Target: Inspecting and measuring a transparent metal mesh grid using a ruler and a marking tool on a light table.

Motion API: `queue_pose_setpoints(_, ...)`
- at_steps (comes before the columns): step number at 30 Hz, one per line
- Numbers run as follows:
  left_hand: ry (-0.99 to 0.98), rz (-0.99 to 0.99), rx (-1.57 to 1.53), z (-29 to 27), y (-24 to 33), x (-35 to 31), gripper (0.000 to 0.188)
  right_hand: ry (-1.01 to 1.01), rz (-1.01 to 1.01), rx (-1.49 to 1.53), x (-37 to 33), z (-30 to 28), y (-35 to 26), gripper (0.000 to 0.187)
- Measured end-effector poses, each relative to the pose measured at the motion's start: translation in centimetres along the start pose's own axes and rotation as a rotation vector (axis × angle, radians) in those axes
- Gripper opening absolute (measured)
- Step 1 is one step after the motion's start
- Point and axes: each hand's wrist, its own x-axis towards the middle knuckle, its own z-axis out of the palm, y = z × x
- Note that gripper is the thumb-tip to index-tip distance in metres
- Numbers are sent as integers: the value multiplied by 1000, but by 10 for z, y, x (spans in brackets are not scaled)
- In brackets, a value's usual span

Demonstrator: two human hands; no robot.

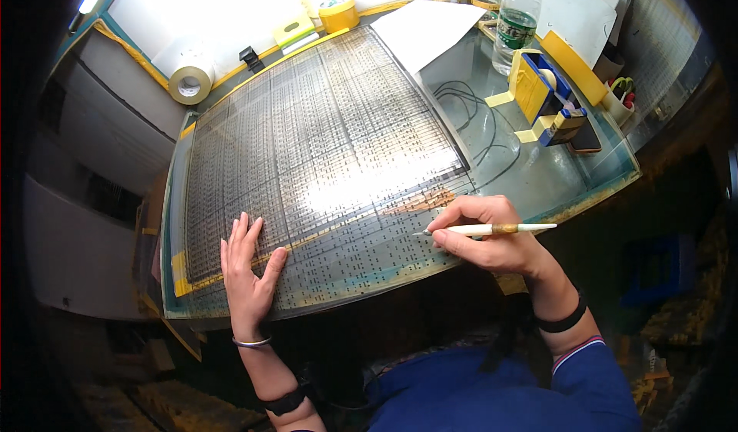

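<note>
A large clear film sheet [254,147] covered with rows of small dark marks lies on a glass-topped table [477,71]. My left hand [252,278] rests flat on its near left part, fingers stretched and holding nothing. In my right hand [488,236] is a slim white pen-like tool [530,227] with a tan wrapped band. Its fine pale tip meets or hovers just over the near right part of the marked area; I cannot tell which. Whether the tip is a blade or a nib is too small to make out.
A paper sheet [430,32] overlaps the far right of the film. To the right stand a plastic bottle [516,28], a blue and yellow tape dispenser [530,86] and a dark cable [484,121]. A tape roll [190,85], black clip [250,58] and yellow tub [338,17] line the back.
</note>
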Motion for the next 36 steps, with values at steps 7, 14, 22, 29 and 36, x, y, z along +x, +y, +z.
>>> queue_pose_setpoints(7, 3, 1, -9, -1, 2, 1, 64, 25, 36, 26, -2, -2, -2, 12)
queue_pose_setpoints(14, -5, 4, 5, -2, 5, 1, 60, 43, 52, 21, -2, -1, -2, 12)
queue_pose_setpoints(22, 8, -8, -13, -1, 2, 1, 66, 58, 38, -2, -2, 1, -2, 12)
queue_pose_setpoints(29, 11, -12, -23, -2, 3, 0, 66, 66, 9, -17, -2, 1, 0, 11)
queue_pose_setpoints(36, 14, -18, -18, -2, 4, 0, 67, 79, -11, -44, -3, 2, -1, 11)
